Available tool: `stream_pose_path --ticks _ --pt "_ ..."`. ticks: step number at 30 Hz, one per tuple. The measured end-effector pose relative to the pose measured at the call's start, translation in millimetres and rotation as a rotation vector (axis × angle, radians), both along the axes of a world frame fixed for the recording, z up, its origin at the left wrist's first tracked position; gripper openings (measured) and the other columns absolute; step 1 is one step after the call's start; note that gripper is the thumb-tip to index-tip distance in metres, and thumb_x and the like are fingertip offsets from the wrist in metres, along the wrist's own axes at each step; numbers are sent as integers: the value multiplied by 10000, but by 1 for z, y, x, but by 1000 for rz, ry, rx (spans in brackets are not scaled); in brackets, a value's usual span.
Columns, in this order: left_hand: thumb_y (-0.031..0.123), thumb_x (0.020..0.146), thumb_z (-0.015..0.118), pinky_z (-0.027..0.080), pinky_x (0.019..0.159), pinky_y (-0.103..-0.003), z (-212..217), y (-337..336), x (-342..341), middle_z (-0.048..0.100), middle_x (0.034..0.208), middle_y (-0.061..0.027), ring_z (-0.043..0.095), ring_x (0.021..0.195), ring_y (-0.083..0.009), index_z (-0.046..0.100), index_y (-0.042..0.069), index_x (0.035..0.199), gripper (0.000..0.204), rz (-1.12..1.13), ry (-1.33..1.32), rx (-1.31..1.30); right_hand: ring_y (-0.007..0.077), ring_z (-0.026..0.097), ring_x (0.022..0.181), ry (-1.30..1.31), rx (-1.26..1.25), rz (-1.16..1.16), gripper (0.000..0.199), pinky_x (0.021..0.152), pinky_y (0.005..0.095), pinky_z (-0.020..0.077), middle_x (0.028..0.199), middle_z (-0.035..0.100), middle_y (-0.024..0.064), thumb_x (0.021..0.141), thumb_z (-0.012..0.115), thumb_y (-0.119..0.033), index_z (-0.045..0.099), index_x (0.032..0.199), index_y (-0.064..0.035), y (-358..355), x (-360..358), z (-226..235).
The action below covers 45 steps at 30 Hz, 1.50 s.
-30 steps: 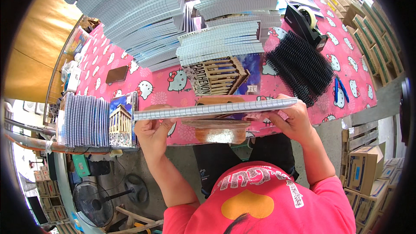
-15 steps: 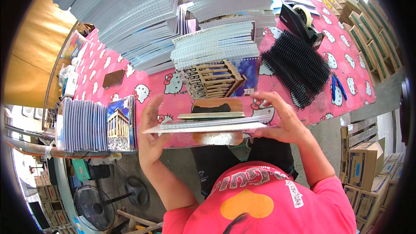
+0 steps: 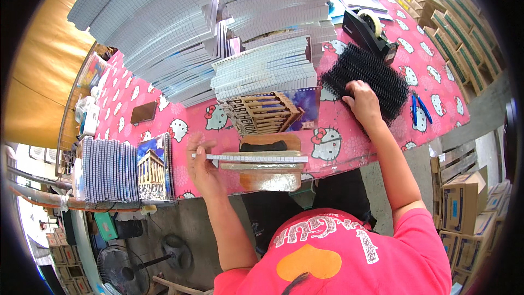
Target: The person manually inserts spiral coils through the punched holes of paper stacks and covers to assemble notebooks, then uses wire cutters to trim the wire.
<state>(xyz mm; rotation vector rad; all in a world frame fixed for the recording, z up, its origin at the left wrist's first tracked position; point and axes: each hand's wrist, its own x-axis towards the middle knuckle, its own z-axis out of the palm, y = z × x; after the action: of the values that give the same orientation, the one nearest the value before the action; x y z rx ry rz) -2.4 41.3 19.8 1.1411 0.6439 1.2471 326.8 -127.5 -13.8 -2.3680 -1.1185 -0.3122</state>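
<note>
Head view: the left hand (image 3: pixel 203 168) holds the left end of a thin pad (image 3: pixel 256 158), its thumb bent over the edge and the other fingers loosely spread behind. The grip is light, probably because the wooden stand (image 3: pixel 270 181) lies just under the pad and may bear some of its weight; whether the two touch is hard to tell. The pad is seen edge-on, its long side running left to right, which seems to leave its marked edge facing up and unblocked.

The right hand (image 3: pixel 363 105) is well apart from the pad, to its far right, at the left side of the black coils (image 3: pixel 376 76). Its fingers are curled and partly closed over them; whether a coil is pinched cannot be told.

The coils lie loose in a heap within the right hand's reach, likely for easy picking. Blue cutters (image 3: pixel 421 111) rest just right of them, with the tape dispenser (image 3: pixel 371 35) on the far side. Beyond the stand, the paper stack (image 3: pixel 262 68) sits close in front, perhaps to keep the reach short. At the left, the notebook row (image 3: pixel 109 169) stands packed upright at the near edge of the tablecloth (image 3: pixel 338 164), which seems to save room.
</note>
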Motion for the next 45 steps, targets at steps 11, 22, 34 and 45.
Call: stream_pose_path --ticks 11,22,34,45 --pt "628 695 683 125 1037 -634 26 -91 32 521 1271 -157 368 1271 -395 350 3 1385 988 75 887 1043 126 415 689 465 502 177 373 660 260 384 762 414 38 931 457 -101 436 1296 -26 -24 -48 97" --pt "339 779 668 -96 1042 -623 19 -98 73 572 899 12 547 1014 -183 637 139 1030 323 103 921 1118 232 516 711 785 152 833 382 674 326 428 868 529 138 931 518 -124 415 1283 -17 -50 -98 97" --pt "56 724 735 356 880 -369 39 -85 43 670 873 -13 605 830 -186 661 107 885 184 -111 668 973 265 600 836 601 230 831 195 741 339 470 886 599 110 810 643 -49 621 1001 -16 -34 -107 83" --pt "67 727 739 345 863 -344 38 -85 42 674 868 -3 607 819 -167 653 108 871 173 -109 665 976 284 582 862 558 231 943 227 737 355 469 917 583 107 730 649 19 619 950 -27 -30 -105 92"
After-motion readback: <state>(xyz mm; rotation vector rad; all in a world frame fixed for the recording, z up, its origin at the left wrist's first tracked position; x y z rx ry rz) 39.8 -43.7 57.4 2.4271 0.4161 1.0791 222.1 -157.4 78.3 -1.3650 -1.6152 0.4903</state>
